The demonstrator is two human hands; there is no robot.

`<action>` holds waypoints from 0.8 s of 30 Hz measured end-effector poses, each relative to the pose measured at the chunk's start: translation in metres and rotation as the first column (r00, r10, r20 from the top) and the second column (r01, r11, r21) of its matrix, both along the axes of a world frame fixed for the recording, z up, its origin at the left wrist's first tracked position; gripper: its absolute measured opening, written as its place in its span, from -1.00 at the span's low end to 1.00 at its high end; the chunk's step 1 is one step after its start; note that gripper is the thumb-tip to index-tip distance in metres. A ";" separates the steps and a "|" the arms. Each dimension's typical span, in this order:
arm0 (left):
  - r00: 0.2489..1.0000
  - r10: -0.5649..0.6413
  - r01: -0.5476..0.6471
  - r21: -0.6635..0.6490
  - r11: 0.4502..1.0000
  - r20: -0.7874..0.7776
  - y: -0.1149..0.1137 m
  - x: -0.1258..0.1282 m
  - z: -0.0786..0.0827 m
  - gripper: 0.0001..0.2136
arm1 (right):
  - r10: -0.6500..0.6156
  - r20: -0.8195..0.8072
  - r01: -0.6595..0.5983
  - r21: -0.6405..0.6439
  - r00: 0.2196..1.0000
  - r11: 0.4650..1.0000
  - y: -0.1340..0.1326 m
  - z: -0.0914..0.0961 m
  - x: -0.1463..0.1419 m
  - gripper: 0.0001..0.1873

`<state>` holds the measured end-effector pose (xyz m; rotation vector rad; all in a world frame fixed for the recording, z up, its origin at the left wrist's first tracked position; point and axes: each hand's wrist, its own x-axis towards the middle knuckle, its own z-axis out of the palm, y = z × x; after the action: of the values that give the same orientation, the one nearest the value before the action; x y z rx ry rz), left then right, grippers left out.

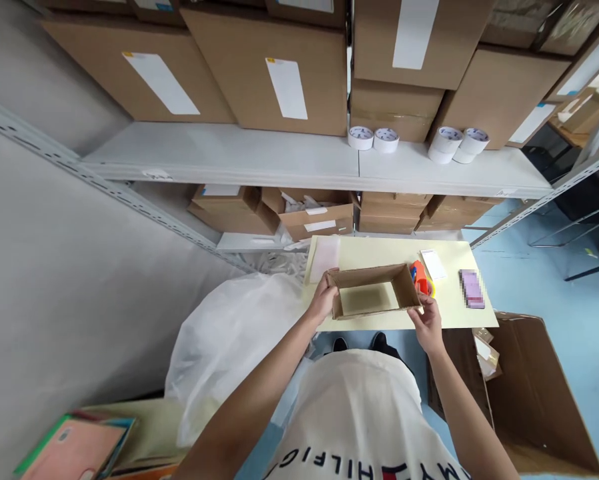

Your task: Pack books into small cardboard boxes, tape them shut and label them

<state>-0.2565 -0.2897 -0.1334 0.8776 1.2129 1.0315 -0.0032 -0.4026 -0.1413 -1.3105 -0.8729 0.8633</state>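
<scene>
Between my two hands is a small cardboard box point(374, 275), unfolded into a rectangular frame. Through its middle I see the pale yellow tabletop point(369, 250), so neither end looks closed. My left hand point(322, 299) grips the left end, with fingers round its edge. At the near right corner my right hand point(428, 321) pinches the cardboard. Just beyond that hand an orange tape dispenser point(419, 276) with a yellow part lies on the table. A white card point(433, 264) and a purple, blurred-out item point(472, 289) lie farther right.
A grey shelf point(229, 153) behind the table carries large cartons point(299, 73) and several white tape rolls point(360, 137). White plastic wrap point(234, 333) bulges at the left. An open carton point(534, 380) stands at the right on the blue floor. Coloured folders point(79, 450) lie lower left.
</scene>
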 end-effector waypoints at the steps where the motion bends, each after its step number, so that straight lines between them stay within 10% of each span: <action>1: 0.999 -0.031 0.031 -0.009 0.999 -0.010 0.005 0.004 0.002 -0.49 | 0.009 -0.005 -0.009 -0.017 1.000 1.000 0.000 0.000 0.003 -0.57; 11: 0.940 0.082 -0.054 0.094 0.994 -0.332 0.009 0.012 -0.004 -0.51 | 0.060 0.097 -0.029 -0.294 0.993 0.955 0.031 -0.001 0.019 -0.61; 17: 0.798 -0.231 0.478 0.352 0.805 -0.556 -0.034 -0.024 -0.013 -0.17 | 0.397 0.405 -0.335 -0.218 0.824 0.917 0.033 -0.010 0.040 -0.47; 21: 0.522 -0.327 0.729 0.213 0.651 -0.788 -0.037 -0.030 -0.018 0.00 | 0.565 0.617 -0.546 -0.247 0.549 0.801 0.034 -0.015 0.066 -0.14; 24: 0.451 -0.316 0.751 0.164 0.639 -0.835 -0.029 -0.026 -0.022 -0.23 | 0.632 0.588 -0.594 -0.294 0.505 0.749 0.036 -0.018 0.074 -0.05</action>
<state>-0.2822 -0.3189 -0.1555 2.1670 1.1263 0.3792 0.0709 -0.3664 -0.1595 -1.3788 -2.0035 0.9669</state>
